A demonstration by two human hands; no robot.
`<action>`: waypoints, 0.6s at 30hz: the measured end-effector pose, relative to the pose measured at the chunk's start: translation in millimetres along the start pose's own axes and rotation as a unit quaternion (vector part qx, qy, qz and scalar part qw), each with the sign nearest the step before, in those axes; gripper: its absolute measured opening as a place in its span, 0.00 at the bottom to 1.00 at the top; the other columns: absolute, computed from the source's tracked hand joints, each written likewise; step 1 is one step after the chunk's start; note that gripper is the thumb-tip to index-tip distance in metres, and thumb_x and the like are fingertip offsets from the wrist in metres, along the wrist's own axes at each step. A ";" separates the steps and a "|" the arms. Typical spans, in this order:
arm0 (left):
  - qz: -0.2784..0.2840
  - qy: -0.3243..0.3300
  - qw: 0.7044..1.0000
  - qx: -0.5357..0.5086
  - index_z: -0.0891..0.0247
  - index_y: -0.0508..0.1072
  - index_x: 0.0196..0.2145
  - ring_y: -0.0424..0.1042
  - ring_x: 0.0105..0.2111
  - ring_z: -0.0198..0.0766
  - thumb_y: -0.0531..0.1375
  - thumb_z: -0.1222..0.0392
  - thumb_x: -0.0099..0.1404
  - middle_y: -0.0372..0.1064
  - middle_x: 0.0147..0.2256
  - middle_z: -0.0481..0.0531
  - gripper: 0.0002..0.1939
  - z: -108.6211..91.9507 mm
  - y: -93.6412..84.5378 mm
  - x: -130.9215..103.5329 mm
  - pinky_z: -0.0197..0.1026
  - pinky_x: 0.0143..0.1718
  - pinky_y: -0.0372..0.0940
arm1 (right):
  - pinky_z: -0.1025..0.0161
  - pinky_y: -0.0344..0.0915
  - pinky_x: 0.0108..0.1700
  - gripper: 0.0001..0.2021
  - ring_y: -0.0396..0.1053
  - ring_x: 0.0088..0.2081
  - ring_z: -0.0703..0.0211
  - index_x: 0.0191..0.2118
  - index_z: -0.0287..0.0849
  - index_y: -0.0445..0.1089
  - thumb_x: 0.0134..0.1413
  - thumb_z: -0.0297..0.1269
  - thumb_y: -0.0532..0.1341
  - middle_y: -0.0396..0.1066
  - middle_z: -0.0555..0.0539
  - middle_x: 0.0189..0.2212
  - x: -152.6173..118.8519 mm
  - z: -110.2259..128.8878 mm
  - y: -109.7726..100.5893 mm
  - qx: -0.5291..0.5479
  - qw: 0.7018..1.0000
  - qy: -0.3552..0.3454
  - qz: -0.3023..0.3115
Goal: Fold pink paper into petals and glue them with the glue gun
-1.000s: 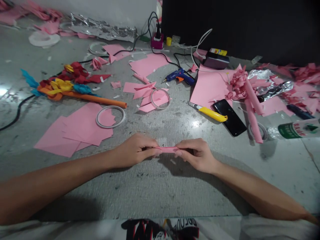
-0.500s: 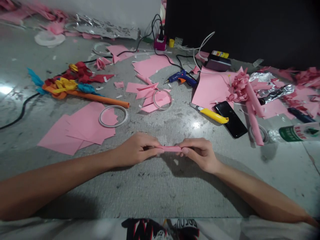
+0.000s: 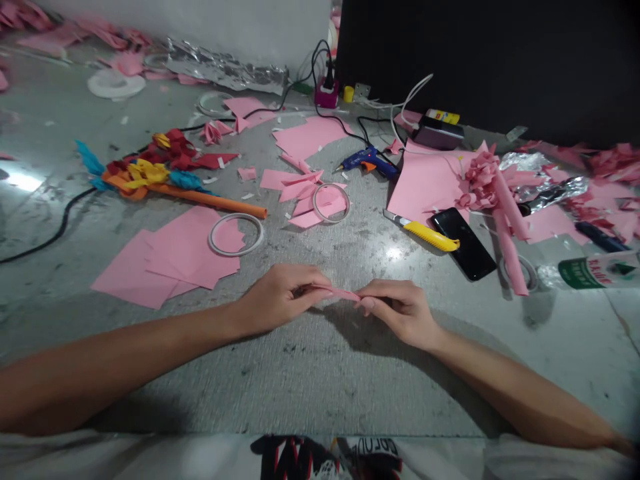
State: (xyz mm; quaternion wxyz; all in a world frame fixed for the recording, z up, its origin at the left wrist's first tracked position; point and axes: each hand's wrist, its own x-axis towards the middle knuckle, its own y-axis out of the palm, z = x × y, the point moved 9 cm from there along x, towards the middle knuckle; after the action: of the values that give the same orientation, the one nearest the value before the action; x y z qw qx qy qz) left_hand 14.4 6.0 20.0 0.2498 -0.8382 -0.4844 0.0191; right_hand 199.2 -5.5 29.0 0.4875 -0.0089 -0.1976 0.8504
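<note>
A narrow folded strip of pink paper (image 3: pixel 343 293) is stretched between my two hands, just above the grey table. My left hand (image 3: pixel 285 297) pinches its left end between thumb and fingers. At the right end, my right hand (image 3: pixel 397 308) is closed on the strip with thumb and fingertips. To the left of my left hand lie overlapping pink paper sheets (image 3: pixel 175 250) with a tape roll (image 3: pixel 236 252) on them. Beyond the strip sit folded pink pieces (image 3: pixel 295 183) and a second tape roll (image 3: pixel 332 219).
A yellow cutter (image 3: pixel 431 236) rests partly on a black phone (image 3: pixel 463 243). Behind are a blue glue gun (image 3: pixel 367 160) and black cables. Orange, red and blue paper flowers (image 3: pixel 150 172) lie left; pink paper flowers (image 3: pixel 485 175) and a bottle (image 3: pixel 600 270) lie right.
The pink strip has turned from showing its flat face to a thinner, slightly slanted edge between my hands. The whole view has shifted a little, so the table things appear farther right.
</note>
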 end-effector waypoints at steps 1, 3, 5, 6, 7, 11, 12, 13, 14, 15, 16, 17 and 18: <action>-0.019 -0.020 1.000 -0.006 0.59 0.81 0.40 0.70 0.28 0.31 0.63 0.62 0.75 0.77 0.31 0.44 0.06 3.2 -3.3 -0.6 0.36 0.31 0.61 | 0.65 0.71 0.34 0.08 0.77 0.30 0.63 0.43 0.44 0.84 0.72 0.33 0.65 0.82 0.49 0.31 -0.6 1.0 -1.2 -0.002 1.000 -0.006 -0.010; -0.060 -0.049 0.997 -0.023 0.59 0.80 0.42 0.73 0.31 0.33 0.63 0.60 0.76 0.78 0.33 0.45 0.05 7.8 -9.5 -3.1 0.36 0.33 0.64 | 0.64 0.71 0.35 0.08 0.77 0.29 0.63 0.43 0.45 0.84 0.73 0.33 0.65 0.82 0.49 0.32 -1.6 5.4 -4.7 -0.013 0.999 -0.025 -0.040; -0.103 -0.054 0.992 -0.041 0.59 0.75 0.44 0.78 0.38 0.38 0.62 0.57 0.77 0.79 0.38 0.49 0.05 9.2 -15.7 -7.0 0.39 0.37 0.68 | 0.63 0.72 0.36 0.08 0.78 0.30 0.62 0.44 0.45 0.84 0.72 0.34 0.65 0.83 0.49 0.33 -0.7 11.6 -7.8 -0.043 0.996 -0.040 -0.070; -0.122 -0.051 0.990 -0.052 0.58 0.72 0.44 0.79 0.42 0.40 0.62 0.55 0.77 0.79 0.40 0.51 0.05 9.2 -18.5 -9.1 0.40 0.38 0.69 | 0.63 0.73 0.37 0.07 0.78 0.30 0.61 0.44 0.45 0.84 0.72 0.35 0.66 0.84 0.48 0.33 1.1 14.1 -9.3 -0.061 0.994 -0.040 -0.085; -0.130 -0.050 0.988 -0.064 0.58 0.69 0.44 0.80 0.46 0.43 0.61 0.55 0.78 0.79 0.43 0.53 0.06 9.5 -19.9 -11.0 0.41 0.40 0.69 | 0.62 0.73 0.37 0.07 0.79 0.32 0.60 0.45 0.46 0.84 0.72 0.36 0.66 0.84 0.48 0.34 4.1 15.4 -10.5 -0.078 0.992 -0.032 -0.097; -0.119 -0.016 0.989 -0.086 0.56 0.59 0.39 0.79 0.48 0.43 0.58 0.58 0.78 0.81 0.47 0.55 0.09 4.7 -22.9 -12.1 0.48 0.49 0.68 | 0.62 0.74 0.37 0.08 0.81 0.38 0.57 0.48 0.47 0.83 0.72 0.37 0.65 0.85 0.47 0.40 32.0 11.7 -9.6 -0.134 0.987 0.002 -0.088; -0.127 -0.007 0.988 -0.087 0.56 0.58 0.38 0.78 0.47 0.43 0.58 0.59 0.77 0.81 0.46 0.55 0.10 3.5 -26.5 -11.1 0.48 0.50 0.68 | 0.62 0.74 0.38 0.09 0.81 0.40 0.56 0.50 0.46 0.83 0.72 0.36 0.64 0.85 0.46 0.43 43.0 11.3 -9.0 -0.159 0.984 -0.011 -0.079; -0.141 -0.002 0.986 -0.085 0.56 0.57 0.37 0.78 0.45 0.43 0.58 0.60 0.76 0.80 0.43 0.54 0.11 3.1 -31.1 -9.5 0.48 0.50 0.67 | 0.60 0.74 0.40 0.10 0.80 0.41 0.55 0.51 0.45 0.82 0.71 0.34 0.64 0.85 0.45 0.44 55.1 11.9 -8.4 -0.195 0.978 -0.035 -0.069; -0.158 -0.001 0.984 -0.082 0.56 0.56 0.36 0.77 0.43 0.42 0.57 0.60 0.74 0.79 0.40 0.53 0.11 3.5 -36.5 -7.2 0.47 0.48 0.67 | 0.58 0.75 0.45 0.10 0.80 0.44 0.52 0.52 0.44 0.82 0.71 0.33 0.65 0.84 0.44 0.47 67.7 12.4 -7.5 -0.241 0.966 -0.066 -0.061; -0.175 -0.002 0.982 -0.078 0.56 0.55 0.36 0.75 0.40 0.41 0.56 0.61 0.73 0.77 0.36 0.51 0.10 4.5 -42.2 -3.9 0.46 0.46 0.67 | 0.55 0.74 0.51 0.11 0.79 0.50 0.49 0.53 0.43 0.81 0.70 0.32 0.65 0.83 0.42 0.51 80.6 10.2 -8.0 -0.293 0.951 -0.082 -0.059; -0.188 -0.006 0.980 -0.070 0.56 0.54 0.36 0.73 0.36 0.40 0.55 0.61 0.71 0.73 0.33 0.48 0.09 5.9 -48.2 0.4 0.44 0.42 0.67 | 0.53 0.72 0.57 0.12 0.77 0.55 0.47 0.55 0.43 0.80 0.71 0.31 0.64 0.82 0.42 0.54 93.9 4.7 -7.7 -0.345 0.934 -0.084 -0.051; -0.197 -0.009 0.979 -0.058 0.55 0.54 0.37 0.71 0.32 0.39 0.54 0.61 0.70 0.69 0.29 0.46 0.08 7.3 -54.4 5.8 0.43 0.39 0.66 | 0.52 0.70 0.59 0.13 0.75 0.57 0.46 0.57 0.43 0.80 0.71 0.31 0.65 0.81 0.42 0.56 106.6 -2.8 -7.6 -0.390 0.917 -0.074 -0.040; -0.201 -0.011 0.979 -0.044 0.55 0.55 0.38 0.69 0.30 0.39 0.53 0.61 0.69 0.65 0.27 0.44 0.06 8.3 -61.1 12.4 0.42 0.37 0.65 | 0.52 0.69 0.59 0.12 0.74 0.58 0.44 0.56 0.42 0.80 0.70 0.31 0.65 0.81 0.40 0.56 117.6 -8.5 -8.5 -0.403 0.912 -0.070 -0.038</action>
State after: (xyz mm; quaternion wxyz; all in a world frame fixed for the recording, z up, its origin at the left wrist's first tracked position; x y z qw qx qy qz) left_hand -30.4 44.4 42.0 0.2059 -0.7336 -0.6462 -0.0434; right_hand 146.3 99.0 44.9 0.4590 -0.1380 -0.5573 0.6780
